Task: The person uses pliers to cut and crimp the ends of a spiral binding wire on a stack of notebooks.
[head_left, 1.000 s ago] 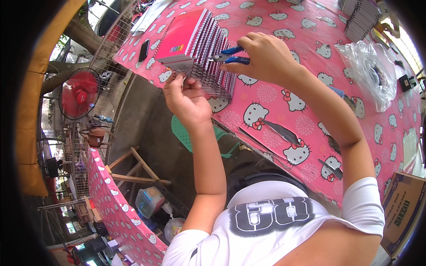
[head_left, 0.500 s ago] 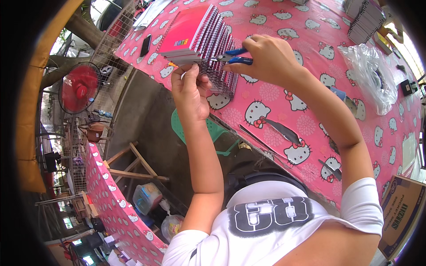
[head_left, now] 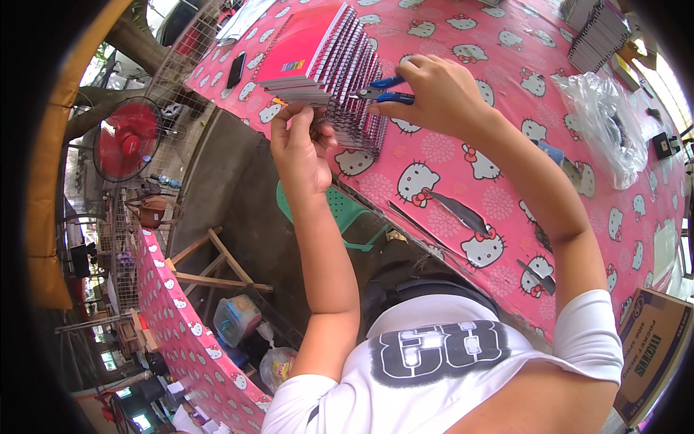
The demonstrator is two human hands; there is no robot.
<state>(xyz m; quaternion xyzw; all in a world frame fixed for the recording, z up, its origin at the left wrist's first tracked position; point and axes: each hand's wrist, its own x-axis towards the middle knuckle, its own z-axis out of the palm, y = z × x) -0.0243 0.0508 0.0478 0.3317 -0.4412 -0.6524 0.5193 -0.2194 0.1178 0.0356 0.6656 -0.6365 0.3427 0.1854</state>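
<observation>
The right hand (head_left: 444,90) grips blue pliers (head_left: 387,82), handles a bit apart, turned sideways, it seems, so the tips meet the wire side of the notebook stack (head_left: 347,79). The left hand (head_left: 303,148) has thumb and finger close together by the stack's near corner; I can't tell if they pinch anything. The stack sits near the edge of the pink table (head_left: 510,90). A phone (head_left: 236,70) lies left of it, a clear bag (head_left: 603,134) well right.

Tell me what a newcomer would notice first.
Probably, upper left on the pink table, the red-topped stack of spiral notebooks, the left hand at its near corner. Next come the blue-handled pliers in the right hand, tips by the spirals, then the red fan at far left.
</observation>
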